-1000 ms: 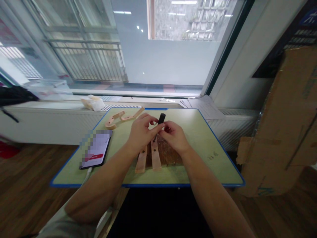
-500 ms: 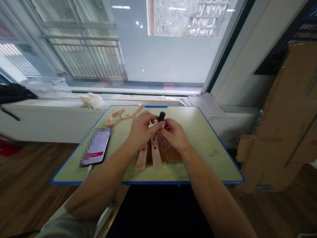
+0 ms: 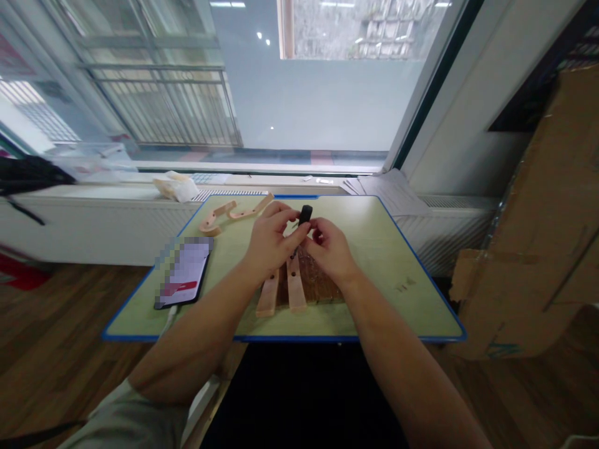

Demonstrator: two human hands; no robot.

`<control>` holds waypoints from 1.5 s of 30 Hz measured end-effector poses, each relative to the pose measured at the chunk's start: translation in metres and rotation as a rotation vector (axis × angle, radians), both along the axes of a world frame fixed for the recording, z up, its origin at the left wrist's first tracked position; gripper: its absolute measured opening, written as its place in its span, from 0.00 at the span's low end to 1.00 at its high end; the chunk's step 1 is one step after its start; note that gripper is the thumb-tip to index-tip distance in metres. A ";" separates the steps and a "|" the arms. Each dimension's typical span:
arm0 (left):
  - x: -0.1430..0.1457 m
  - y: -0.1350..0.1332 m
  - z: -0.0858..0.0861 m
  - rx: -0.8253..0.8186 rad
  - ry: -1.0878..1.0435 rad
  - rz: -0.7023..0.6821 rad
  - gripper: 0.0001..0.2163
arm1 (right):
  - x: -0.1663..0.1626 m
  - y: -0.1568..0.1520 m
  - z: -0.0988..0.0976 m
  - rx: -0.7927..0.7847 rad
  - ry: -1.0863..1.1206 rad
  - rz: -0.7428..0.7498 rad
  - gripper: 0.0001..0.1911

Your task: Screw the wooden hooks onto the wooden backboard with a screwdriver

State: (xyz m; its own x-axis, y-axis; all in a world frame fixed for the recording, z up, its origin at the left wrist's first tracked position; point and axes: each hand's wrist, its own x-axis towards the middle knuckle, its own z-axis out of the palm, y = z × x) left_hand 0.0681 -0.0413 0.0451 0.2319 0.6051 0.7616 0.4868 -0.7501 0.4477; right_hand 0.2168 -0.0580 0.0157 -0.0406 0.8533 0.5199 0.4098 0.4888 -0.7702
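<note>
My left hand (image 3: 271, 240) has its thumb and fingers closed round a screwdriver (image 3: 306, 214) with a black handle. Its handle points up and its thin shaft leans down towards a pale wooden strip (image 3: 295, 288) with dark holes. On the right, my right hand (image 3: 331, 248) is closed in a pinch just below the handle; what its fingertips hold is hidden. A second wooden strip (image 3: 267, 296) lies left of the first, partly under my left hand. Both strips rest over a brown wooden board (image 3: 322, 284).
Curved wooden pieces (image 3: 218, 215) with holes lie at the table's back left. A phone (image 3: 187, 271) with a white cable is on the left. The green table (image 3: 397, 312) has a blue edge. Papers (image 3: 386, 190) and a radiator (image 3: 93, 227) are beyond; cardboard (image 3: 528, 262) stands right.
The whole view has shifted slightly. Both hands stay together at the screwdriver, with little visible movement relative to the wooden strips.
</note>
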 end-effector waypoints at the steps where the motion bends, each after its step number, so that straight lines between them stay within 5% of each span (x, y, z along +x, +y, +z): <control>1: 0.000 0.000 0.000 0.011 0.017 -0.016 0.06 | 0.000 0.000 0.000 0.016 -0.004 0.018 0.08; 10: 0.004 -0.004 0.000 0.021 -0.041 0.031 0.09 | -0.002 0.001 -0.001 0.026 -0.032 -0.027 0.09; 16: 0.002 -0.004 -0.002 0.055 -0.010 -0.011 0.07 | 0.001 -0.001 0.001 0.076 -0.007 0.085 0.06; 23: 0.000 0.003 -0.007 0.087 -0.117 0.051 0.05 | 0.002 0.004 -0.002 -0.022 0.088 0.082 0.06; 29: -0.002 0.006 -0.006 0.118 -0.038 -0.041 0.08 | 0.002 0.004 -0.002 -0.053 0.090 0.126 0.09; 45: 0.000 0.001 -0.006 0.089 0.023 0.094 0.11 | -0.001 0.004 -0.003 -0.008 0.049 0.051 0.08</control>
